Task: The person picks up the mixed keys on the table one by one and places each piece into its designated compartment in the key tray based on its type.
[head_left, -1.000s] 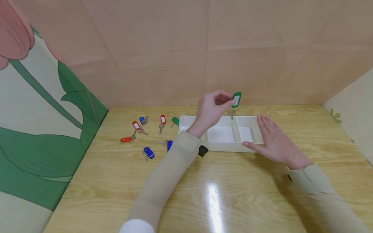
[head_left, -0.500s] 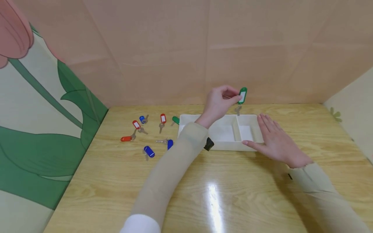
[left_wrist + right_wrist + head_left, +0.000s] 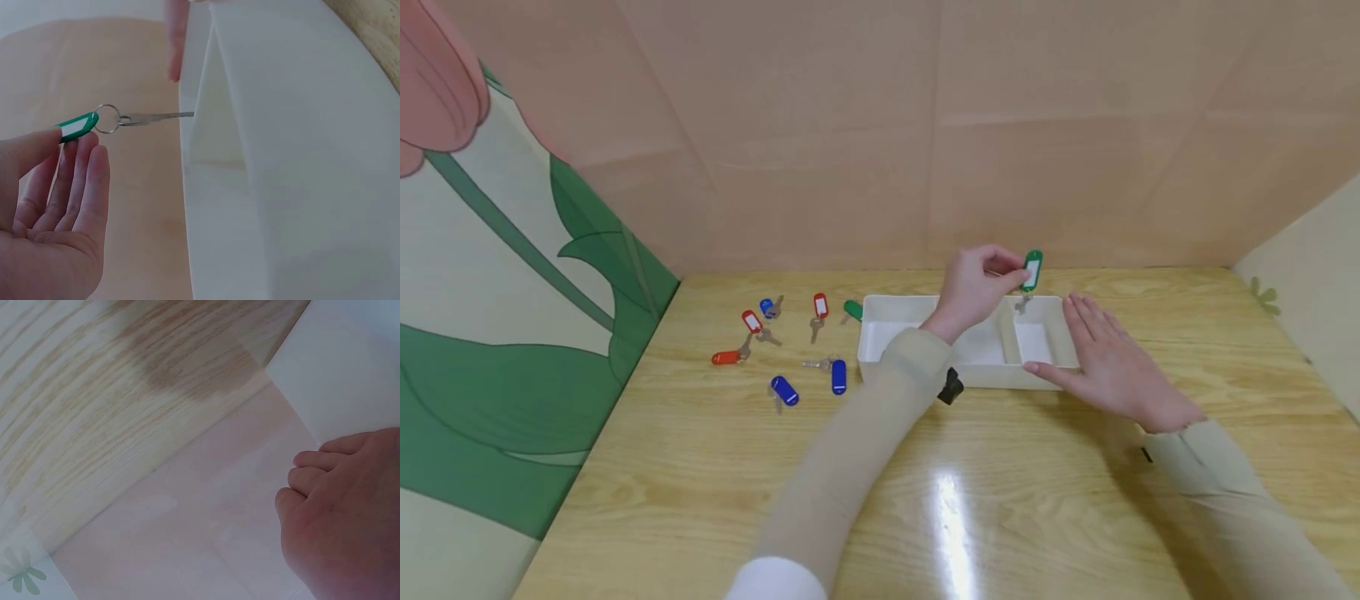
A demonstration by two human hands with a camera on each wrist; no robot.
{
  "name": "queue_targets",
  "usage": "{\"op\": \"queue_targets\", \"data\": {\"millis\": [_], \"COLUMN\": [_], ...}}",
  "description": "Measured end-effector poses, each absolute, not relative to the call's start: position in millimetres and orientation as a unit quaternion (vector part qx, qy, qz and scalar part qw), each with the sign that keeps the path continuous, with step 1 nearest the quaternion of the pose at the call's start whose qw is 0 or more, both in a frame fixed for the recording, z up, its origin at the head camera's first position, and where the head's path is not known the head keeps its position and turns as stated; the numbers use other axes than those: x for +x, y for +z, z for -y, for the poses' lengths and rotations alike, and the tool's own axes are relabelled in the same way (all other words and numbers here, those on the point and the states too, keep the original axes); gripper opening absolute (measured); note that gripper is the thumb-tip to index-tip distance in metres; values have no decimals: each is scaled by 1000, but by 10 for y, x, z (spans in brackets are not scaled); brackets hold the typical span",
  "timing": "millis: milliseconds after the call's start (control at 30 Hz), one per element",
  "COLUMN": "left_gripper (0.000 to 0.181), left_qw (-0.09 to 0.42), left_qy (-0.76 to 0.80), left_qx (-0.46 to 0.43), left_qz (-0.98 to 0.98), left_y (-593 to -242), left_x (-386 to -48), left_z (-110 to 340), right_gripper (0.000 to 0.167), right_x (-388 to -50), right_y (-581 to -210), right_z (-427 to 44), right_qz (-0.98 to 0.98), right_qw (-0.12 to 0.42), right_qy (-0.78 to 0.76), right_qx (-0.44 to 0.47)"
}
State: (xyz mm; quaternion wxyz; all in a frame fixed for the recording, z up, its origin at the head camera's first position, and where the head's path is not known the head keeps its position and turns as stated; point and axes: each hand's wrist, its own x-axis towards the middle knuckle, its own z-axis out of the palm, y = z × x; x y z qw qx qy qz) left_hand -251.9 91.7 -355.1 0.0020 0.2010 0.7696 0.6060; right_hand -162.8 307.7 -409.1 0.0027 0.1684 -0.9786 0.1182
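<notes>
My left hand (image 3: pixel 973 287) pinches a green key tag (image 3: pixel 1032 271) between thumb and fingers. A key (image 3: pixel 153 117) hangs from the tag's metal ring, over the right compartment of a white divided box (image 3: pixel 985 377). In the left wrist view the key's tip is level with the box wall. My right hand (image 3: pixel 1108 371) rests against the box's right end, fingers straight along the side and thumb at the front rim. Its fingers (image 3: pixel 306 481) also show beside the white wall in the right wrist view. The left forearm hides part of the box's front.
Left of the box lie several tagged keys: a red tag (image 3: pixel 726 357), a blue tag (image 3: pixel 785 391), another blue tag (image 3: pixel 838 377) and a green tag (image 3: pixel 853 310) close to the box's left end. Behind the wooden table (image 3: pixel 700 500) stands a pinkish-brown wall (image 3: pixel 820 150).
My left hand has carried the green-tagged key to the right, first rising, then lowering over the right compartment. The right hand has stayed on the box's end.
</notes>
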Motion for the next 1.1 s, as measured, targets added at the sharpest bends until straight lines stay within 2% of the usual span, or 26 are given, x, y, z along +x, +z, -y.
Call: {"op": "queue_targets", "data": {"millis": [667, 933, 1100], "left_gripper": [9, 35, 36], "left_qw": [41, 32, 34], "left_qy": [618, 590, 593], "left_qx": [196, 188, 193], "left_qz": [-760, -784, -781], "left_y": [-3758, -3777, -3726], "left_x": [-2360, -2340, -2334], "left_z": [-1033, -1039, -1018], "right_gripper": [110, 110, 110], "right_x": [-1634, -1629, -1635], "right_y": [-4104, -4138, -4129], "right_z": [-3083, -3075, -3080], "right_qz": [979, 978, 978], "right_qw": [11, 24, 29], "right_qy": [120, 120, 118], "right_qx": [166, 171, 172]}}
